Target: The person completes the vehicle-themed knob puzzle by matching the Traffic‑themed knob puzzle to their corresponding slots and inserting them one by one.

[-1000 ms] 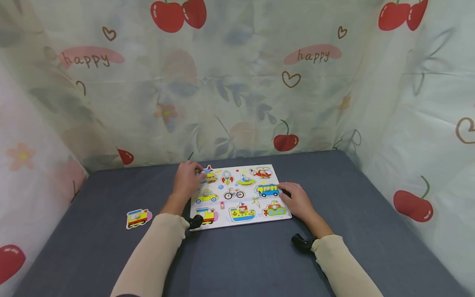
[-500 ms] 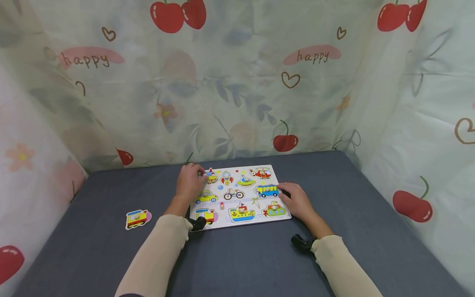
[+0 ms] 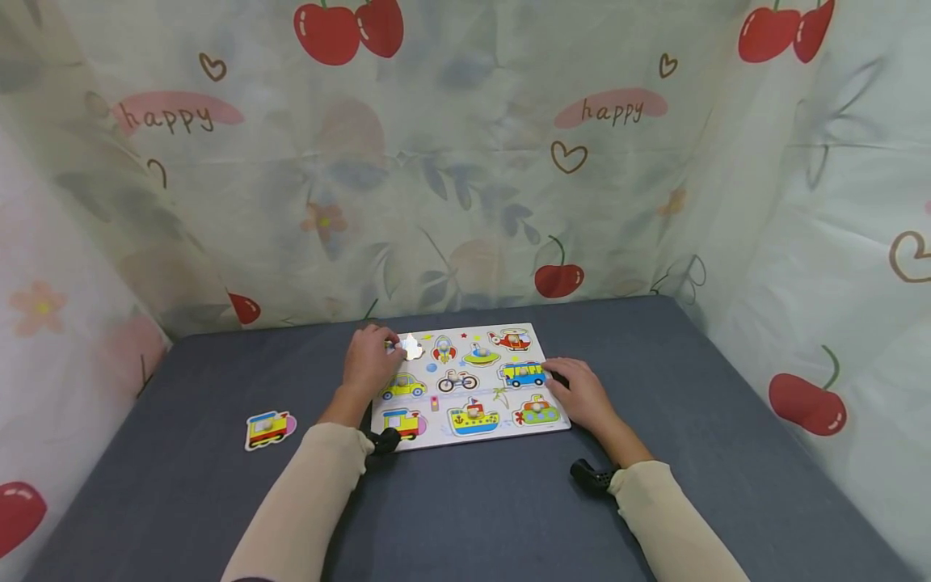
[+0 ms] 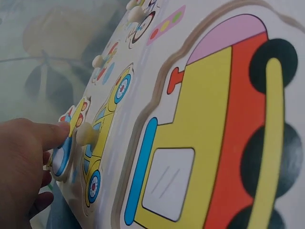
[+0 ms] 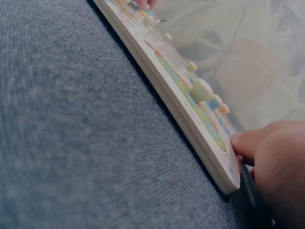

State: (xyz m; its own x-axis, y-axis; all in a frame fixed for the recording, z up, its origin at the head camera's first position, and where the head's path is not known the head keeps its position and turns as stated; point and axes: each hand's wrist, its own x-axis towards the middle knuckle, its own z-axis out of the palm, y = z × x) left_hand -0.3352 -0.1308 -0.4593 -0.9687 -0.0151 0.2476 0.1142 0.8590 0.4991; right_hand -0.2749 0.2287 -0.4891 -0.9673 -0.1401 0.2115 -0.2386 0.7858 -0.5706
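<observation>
The puzzle board (image 3: 465, 400) lies on the table, bearing knobbed vehicle pieces. At its far left corner my left hand (image 3: 369, 356) pinches the airplane piece (image 4: 76, 117) between thumb and fingers. That piece stands tilted up from the board, and its face shows as a white glare in the head view. My right hand (image 3: 582, 394) rests at the board's right edge beside the bus piece (image 3: 524, 373); in the right wrist view its thumb touches the edge near the corner. A loose train piece (image 3: 269, 430) lies left of the board, whose lower left slot (image 3: 405, 423) shows a matching train picture.
Beside the airplane sits the rocket piece (image 3: 444, 349), with the yellow car piece (image 3: 403, 385) nearer. The ship piece (image 3: 474, 416) and submarine piece (image 3: 537, 411) line the near side. A printed curtain (image 3: 451, 202) hangs behind the grey tabletop (image 3: 473, 517).
The airplane piece under my left hand has tilted, its coloured face turning to a bright glare. My left hand has shifted only slightly. The right hand keeps its place at the board's edge.
</observation>
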